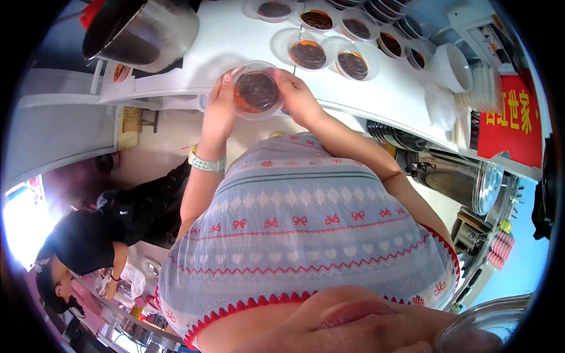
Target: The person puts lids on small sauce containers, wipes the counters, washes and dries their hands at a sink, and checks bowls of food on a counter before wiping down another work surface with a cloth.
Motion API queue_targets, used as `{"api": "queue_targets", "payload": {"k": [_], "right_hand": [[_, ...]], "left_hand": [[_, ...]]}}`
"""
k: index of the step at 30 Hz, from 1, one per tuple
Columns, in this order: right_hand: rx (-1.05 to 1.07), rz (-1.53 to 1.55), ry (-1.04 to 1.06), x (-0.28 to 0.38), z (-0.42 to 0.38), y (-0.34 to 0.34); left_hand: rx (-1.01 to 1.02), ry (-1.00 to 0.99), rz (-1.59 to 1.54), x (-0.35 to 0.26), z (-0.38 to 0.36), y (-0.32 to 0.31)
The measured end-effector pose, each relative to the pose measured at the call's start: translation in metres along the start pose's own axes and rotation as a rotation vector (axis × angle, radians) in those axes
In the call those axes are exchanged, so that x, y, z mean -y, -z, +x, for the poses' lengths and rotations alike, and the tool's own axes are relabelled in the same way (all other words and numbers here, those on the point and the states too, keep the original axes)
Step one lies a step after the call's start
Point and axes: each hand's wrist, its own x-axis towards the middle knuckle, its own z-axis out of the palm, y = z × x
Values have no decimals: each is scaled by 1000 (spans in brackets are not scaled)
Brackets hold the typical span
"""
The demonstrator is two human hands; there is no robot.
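Observation:
Between my two hands is a clear plastic bowl (257, 91) with dark red-brown, oily contents, raised at the front edge of the white table (229, 35). My left hand (221, 106) grips its left side, thumb up along the rim. On the opposite side my right hand (297, 97) has its fingers closed on the rim. Close behind sit more filled bowls, among them one bowl (308, 55) just beyond my right hand and another bowl (353, 63) to its right.
A large metal pot (147, 35) stands at the table's back left. Stacked bowls (388, 12) and white tubs (452, 67) are at the back right, near a red sign (511, 120). Another person (88, 241) bends over a counter at lower left.

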Motion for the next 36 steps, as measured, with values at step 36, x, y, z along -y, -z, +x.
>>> {"api": "queue_targets", "payload": {"k": [36], "right_hand": [[-44,152,-54,19,7,17]], "left_hand": [[6,79,82,17,1,-10]]}}
